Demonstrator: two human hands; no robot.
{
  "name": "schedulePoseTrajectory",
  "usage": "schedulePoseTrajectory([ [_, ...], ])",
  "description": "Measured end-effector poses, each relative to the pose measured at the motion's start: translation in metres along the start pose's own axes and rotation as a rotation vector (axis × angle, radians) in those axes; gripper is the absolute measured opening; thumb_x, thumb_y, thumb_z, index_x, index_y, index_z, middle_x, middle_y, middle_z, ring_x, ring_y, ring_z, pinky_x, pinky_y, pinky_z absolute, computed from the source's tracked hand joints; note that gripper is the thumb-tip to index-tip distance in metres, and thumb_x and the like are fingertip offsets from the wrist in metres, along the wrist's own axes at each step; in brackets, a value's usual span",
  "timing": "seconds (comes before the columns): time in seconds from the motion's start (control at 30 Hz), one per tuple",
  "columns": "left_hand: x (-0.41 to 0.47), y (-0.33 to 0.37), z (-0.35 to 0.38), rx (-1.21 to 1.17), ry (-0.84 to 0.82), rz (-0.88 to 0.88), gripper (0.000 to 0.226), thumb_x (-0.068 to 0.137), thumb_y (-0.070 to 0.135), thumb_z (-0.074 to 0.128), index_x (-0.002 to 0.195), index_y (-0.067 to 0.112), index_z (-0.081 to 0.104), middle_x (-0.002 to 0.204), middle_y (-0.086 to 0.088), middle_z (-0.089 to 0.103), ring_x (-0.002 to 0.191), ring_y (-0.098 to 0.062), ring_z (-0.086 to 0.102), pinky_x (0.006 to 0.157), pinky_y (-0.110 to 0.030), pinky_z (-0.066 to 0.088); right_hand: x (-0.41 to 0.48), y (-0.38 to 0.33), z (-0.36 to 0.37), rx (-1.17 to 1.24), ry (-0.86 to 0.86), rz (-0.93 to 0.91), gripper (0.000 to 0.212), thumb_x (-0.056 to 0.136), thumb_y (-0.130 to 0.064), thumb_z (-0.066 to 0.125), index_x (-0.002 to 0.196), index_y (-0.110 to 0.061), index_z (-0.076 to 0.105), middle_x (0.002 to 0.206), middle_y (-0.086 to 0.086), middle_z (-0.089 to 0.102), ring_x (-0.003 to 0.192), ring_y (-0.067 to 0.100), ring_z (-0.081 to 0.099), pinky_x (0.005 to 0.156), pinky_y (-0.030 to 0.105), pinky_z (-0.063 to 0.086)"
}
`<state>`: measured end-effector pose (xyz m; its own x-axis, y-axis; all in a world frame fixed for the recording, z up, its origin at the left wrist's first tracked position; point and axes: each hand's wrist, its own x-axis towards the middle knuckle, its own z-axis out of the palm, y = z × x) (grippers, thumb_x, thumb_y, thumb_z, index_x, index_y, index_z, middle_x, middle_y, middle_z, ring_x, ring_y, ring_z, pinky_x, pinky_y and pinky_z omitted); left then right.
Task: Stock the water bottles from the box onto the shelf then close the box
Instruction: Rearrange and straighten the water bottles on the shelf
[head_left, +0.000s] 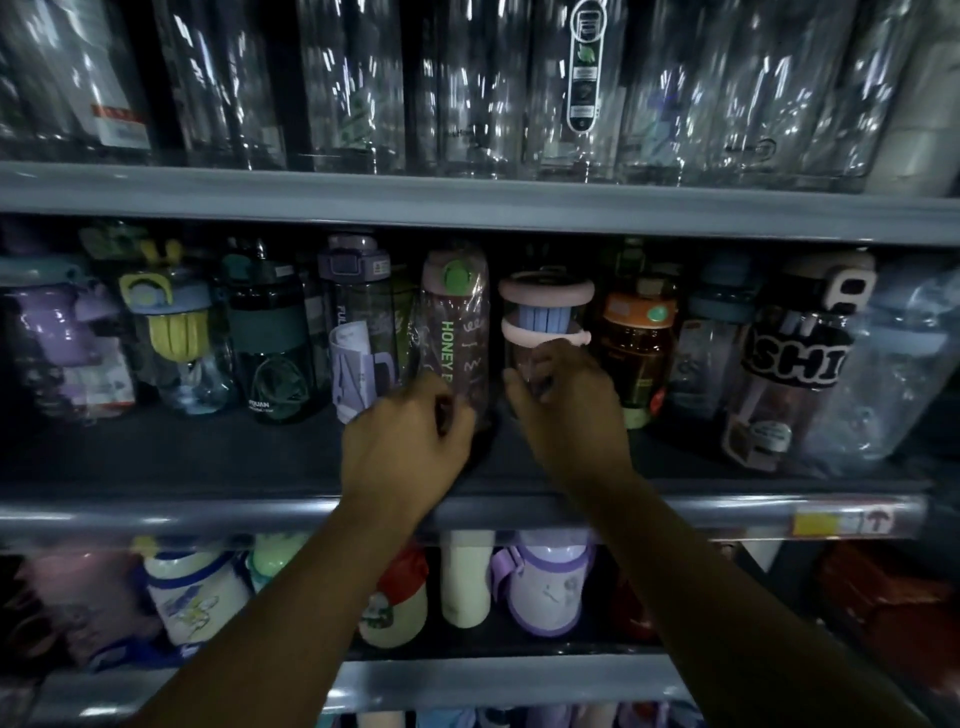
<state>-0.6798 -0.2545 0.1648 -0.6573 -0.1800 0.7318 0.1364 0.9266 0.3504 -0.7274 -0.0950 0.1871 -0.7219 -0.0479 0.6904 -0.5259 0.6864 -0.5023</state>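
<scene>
Reaching onto the middle shelf (182, 452), you have both arms stretched forward into its row of water bottles. Your left grip (410, 441) is curled round the lower part of a pink bottle (457, 332) with a green button on its cap, wrapped in clear film and lettered "HONEY". Its base is hidden behind your fingers. Your right grip (566, 410) wraps the body of a clear bottle (545, 312) with a pink lid, a pink band and a blue insert, with your thumb on its left side. The two bottles stand just beside each other near the middle of the row, with a narrow dark gap between them.

Left of the pink bottle stands a purple-capped bottle (358, 312) with a folded leaflet inside, then a dark green bottle (270, 338). Right of the clear bottle is an orange-lidded bottle (636, 338). Tall clear bottles (587, 78) line the shelf above. Below, a cream bottle (465, 577) stands beside a purple-trimmed bottle (545, 587). A yellow price tag (831, 522) sits on the shelf's front rail at the right.
</scene>
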Motion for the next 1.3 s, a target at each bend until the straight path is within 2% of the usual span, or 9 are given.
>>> schedulePoseTrajectory([
  [0.13, 0.001, 0.010, 0.011, 0.009, -0.007, 0.070, 0.030, 0.094, 0.042, 0.048, 0.091, 0.020, 0.068, 0.073, -0.001, 0.070, 0.062, -0.026, 0.065, 0.054, -0.028, 0.043, 0.001, 0.020, -0.002, -0.032, 0.015, 0.103, 0.052, 0.091, -0.037, 0.072, 0.127, -0.003, 0.055, 0.123, 0.014, 0.059, 0.102, 0.019, 0.057, 0.077, 0.018, 0.035],
  [0.27, 0.000, 0.001, 0.014, -0.027, 0.063, 0.083, 0.026, 0.093, 0.036, 0.052, 0.092, 0.017, 0.070, 0.071, -0.003, 0.070, 0.060, -0.026, 0.064, 0.054, -0.030, 0.046, 0.005, 0.022, 0.007, 0.003, -0.093, 0.191, 0.062, 0.091, -0.038, 0.073, 0.131, 0.002, 0.048, 0.123, 0.019, 0.062, 0.107, 0.031, 0.063, 0.082, 0.028, 0.047],
  [0.43, -0.003, 0.002, 0.014, -0.012, 0.056, 0.055, 0.017, 0.094, 0.029, 0.058, 0.086, 0.016, 0.067, 0.069, -0.003, 0.067, 0.059, -0.028, 0.062, 0.055, -0.028, 0.037, 0.021, 0.018, 0.018, 0.197, -0.091, 0.404, 0.080, 0.081, -0.038, 0.084, 0.137, -0.001, 0.042, 0.134, 0.014, 0.060, 0.119, 0.027, 0.061, 0.083, 0.025, 0.047],
  [0.6, -0.003, 0.002, 0.013, -0.032, 0.035, 0.014, 0.013, 0.094, 0.025, 0.065, 0.083, 0.017, 0.065, 0.067, 0.000, 0.064, 0.058, -0.027, 0.060, 0.055, -0.028, 0.036, 0.022, 0.022, 0.017, 0.167, -0.103, 0.372, 0.072, 0.081, -0.037, 0.083, 0.132, 0.000, 0.048, 0.126, 0.012, 0.063, 0.113, 0.026, 0.064, 0.080, 0.021, 0.049],
  [0.67, -0.004, 0.002, 0.012, -0.036, 0.030, 0.016, 0.013, 0.093, 0.026, 0.064, 0.084, 0.017, 0.065, 0.067, 0.001, 0.064, 0.058, -0.025, 0.060, 0.055, -0.028, 0.036, 0.018, 0.022, 0.010, 0.173, -0.124, 0.344, 0.063, 0.082, -0.037, 0.083, 0.126, -0.002, 0.055, 0.109, 0.005, 0.065, 0.096, 0.019, 0.065, 0.066, 0.007, 0.043],
  [0.77, -0.004, 0.004, 0.010, -0.055, 0.029, -0.003, 0.010, 0.092, 0.028, 0.066, 0.087, 0.020, 0.067, 0.068, 0.003, 0.064, 0.061, -0.024, 0.060, 0.058, -0.028, 0.037, 0.009, 0.024, -0.002, 0.192, -0.129, 0.333, 0.058, 0.079, -0.035, 0.086, 0.119, -0.003, 0.057, 0.099, 0.002, 0.069, 0.077, 0.008, 0.059, 0.049, 0.004, 0.038],
  [0.97, -0.004, 0.005, 0.004, -0.158, -0.020, 0.002, 0.017, 0.099, 0.038, 0.053, 0.100, 0.024, 0.063, 0.075, 0.010, 0.064, 0.067, -0.019, 0.062, 0.061, -0.032, 0.047, -0.018, 0.020, -0.022, 0.274, -0.149, 0.309, 0.048, 0.077, -0.038, 0.087, 0.109, -0.015, 0.060, 0.085, -0.017, 0.062, 0.072, -0.005, 0.058, 0.055, 0.002, 0.040],
  [1.17, -0.007, 0.001, 0.001, -0.243, -0.104, 0.024, 0.049, 0.096, 0.071, 0.028, 0.112, 0.032, 0.053, 0.094, 0.010, 0.069, 0.085, -0.017, 0.064, 0.070, -0.033, 0.044, -0.036, 0.001, -0.029, 0.282, -0.266, 0.143, 0.047, 0.082, -0.036, 0.084, 0.117, -0.021, 0.057, 0.107, -0.003, 0.069, 0.095, 0.008, 0.066, 0.073, 0.011, 0.047],
  [1.3, -0.009, -0.002, -0.001, -0.367, -0.132, 0.022, 0.044, 0.097, 0.070, 0.026, 0.108, 0.034, 0.050, 0.100, 0.019, 0.064, 0.084, -0.001, 0.055, 0.070, -0.030, 0.038, -0.037, 0.004, -0.032, 0.475, -0.436, 0.172, 0.032, 0.090, -0.019, 0.075, 0.117, -0.024, 0.058, 0.097, -0.023, 0.067, 0.088, -0.005, 0.063, 0.075, 0.014, 0.047],
])
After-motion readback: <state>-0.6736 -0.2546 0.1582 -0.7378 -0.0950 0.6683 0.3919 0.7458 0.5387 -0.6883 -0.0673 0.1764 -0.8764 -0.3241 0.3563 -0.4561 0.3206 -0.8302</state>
